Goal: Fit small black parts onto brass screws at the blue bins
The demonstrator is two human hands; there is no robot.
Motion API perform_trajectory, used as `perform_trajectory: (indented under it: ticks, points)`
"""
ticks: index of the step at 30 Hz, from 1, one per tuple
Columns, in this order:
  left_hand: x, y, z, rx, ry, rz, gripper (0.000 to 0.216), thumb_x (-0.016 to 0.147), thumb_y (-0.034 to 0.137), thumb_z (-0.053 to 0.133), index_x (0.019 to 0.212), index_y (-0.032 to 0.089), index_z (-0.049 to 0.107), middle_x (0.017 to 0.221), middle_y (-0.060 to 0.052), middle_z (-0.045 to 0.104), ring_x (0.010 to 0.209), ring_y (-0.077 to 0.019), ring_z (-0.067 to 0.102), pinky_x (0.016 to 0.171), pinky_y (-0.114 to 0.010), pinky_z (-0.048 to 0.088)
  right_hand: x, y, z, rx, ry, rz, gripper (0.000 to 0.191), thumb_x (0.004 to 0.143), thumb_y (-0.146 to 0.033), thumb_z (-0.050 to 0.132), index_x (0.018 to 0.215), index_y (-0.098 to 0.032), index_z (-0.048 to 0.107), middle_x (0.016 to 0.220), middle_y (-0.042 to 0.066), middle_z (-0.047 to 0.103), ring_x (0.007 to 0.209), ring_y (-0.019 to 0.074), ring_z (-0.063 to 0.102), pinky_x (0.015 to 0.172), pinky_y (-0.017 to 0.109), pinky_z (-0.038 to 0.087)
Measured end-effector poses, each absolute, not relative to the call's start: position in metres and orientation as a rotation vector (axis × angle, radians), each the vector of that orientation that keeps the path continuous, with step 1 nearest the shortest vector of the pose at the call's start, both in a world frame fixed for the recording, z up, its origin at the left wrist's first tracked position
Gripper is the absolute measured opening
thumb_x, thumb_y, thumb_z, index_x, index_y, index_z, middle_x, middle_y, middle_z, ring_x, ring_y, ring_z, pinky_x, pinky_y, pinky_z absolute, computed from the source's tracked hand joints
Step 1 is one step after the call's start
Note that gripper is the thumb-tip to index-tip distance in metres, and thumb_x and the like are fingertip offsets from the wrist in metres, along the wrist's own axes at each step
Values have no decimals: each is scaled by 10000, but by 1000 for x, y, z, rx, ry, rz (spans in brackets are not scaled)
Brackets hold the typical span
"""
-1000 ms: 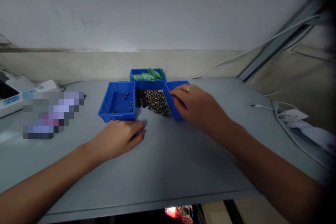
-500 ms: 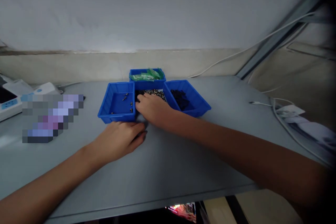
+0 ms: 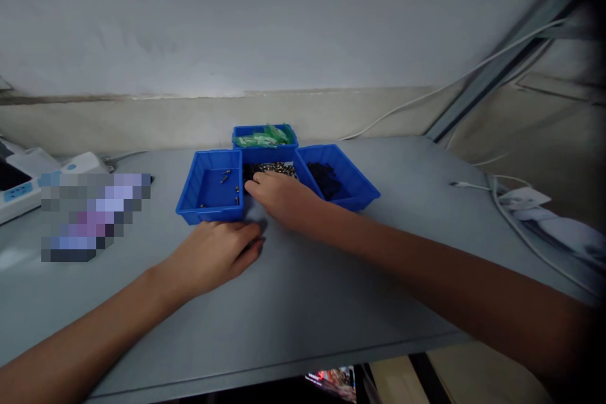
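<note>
Moved the right hand (image 3: 284, 197) leftward since a second ago, away from above the right blue bin (image 3: 355, 184) and across to the heap of small metal pieces (image 3: 279, 168).

At far left on the grey table (image 3: 284, 303), a white power strip (image 3: 89, 161) and, just beside it, a blurred-out object (image 3: 104, 208) too masked to name. Next, the left blue bin (image 3: 203, 183), with a few screw-like pieces (image 3: 225, 178) scattered on its floor. Just in front of that bin, the left hand (image 3: 218, 252), resting on the table with fingers loosely curled; cannot tell of anything held beneath. In the middle, the heap, spread between left and right bins, darker at its left end; behind it, the back blue bin (image 3: 265, 154) with green packets (image 3: 272, 134). At the heap's near side, right thumb and fingertips bunched together, partly hidden; cannot tell a pinched piece from a bare pinch. Further right, a cluster of dark pieces (image 3: 324, 180) inside the right blue bin, then a white cable end (image 3: 455, 184), well apart.

By judgement, at the step of picking from the heap. For the next move, probably needing a narrow, careful pinch, without dragging neighbouring pieces along.
</note>
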State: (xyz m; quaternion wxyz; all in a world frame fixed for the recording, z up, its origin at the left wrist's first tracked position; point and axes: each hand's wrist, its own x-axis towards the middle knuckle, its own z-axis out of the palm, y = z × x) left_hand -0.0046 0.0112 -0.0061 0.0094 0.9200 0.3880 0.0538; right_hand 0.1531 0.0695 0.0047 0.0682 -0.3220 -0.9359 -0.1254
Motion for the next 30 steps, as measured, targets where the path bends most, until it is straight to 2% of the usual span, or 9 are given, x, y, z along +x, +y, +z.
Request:
perform_trajectory:
  ticks: [7, 15, 19, 27, 30]
  points:
    - [-1, 8, -7, 2814, 1382, 169, 231, 851, 274, 373, 747, 167, 550, 698, -47, 590, 652, -184, 565, 553, -288, 374, 170, 53, 16, -782, -2840, -326, 245, 734, 39, 354, 818, -141, 497, 782, 45, 518, 709, 149, 448, 673, 247, 363]
    - [0, 9, -8, 2664, 1564, 97, 235, 839, 377, 404, 890, 167, 499, 698, -27, 598, 592, -169, 579, 492, -243, 351, 185, 37, -16, -658, -2775, 137, 166, 828, -54, 370, 822, -121, 522, 765, 45, 522, 706, 131, 464, 674, 243, 393]
    - [0, 10, -8, 2706, 1405, 72, 220, 868, 346, 366, 827, 186, 511, 715, -11, 594, 631, -160, 580, 523, -243, 358, 189, 35, -23, -664, -2668, 337, 156, 843, -95, 394, 842, -117, 548, 811, 54, 551, 775, 134, 489, 737, 251, 401]
    - [2, 11, -11, 2745, 1235, 106, 227, 883, 295, 346, 811, 184, 530, 721, -8, 579, 664, -148, 572, 580, -250, 381, 193, 29, -17, -671, -2675, 347, 136, 830, -90, 416, 843, -123, 547, 819, 48, 558, 800, 139, 494, 749, 252, 398]
    - [1, 10, -12, 2743, 1259, 118, 230, 886, 290, 332, 831, 181, 527, 714, -13, 577, 661, -154, 574, 586, -259, 390, 194, 28, -12, -741, -2709, 328, 103, 833, -159, 446, 862, -116, 535, 836, 55, 557, 801, 147, 498, 738, 261, 394]
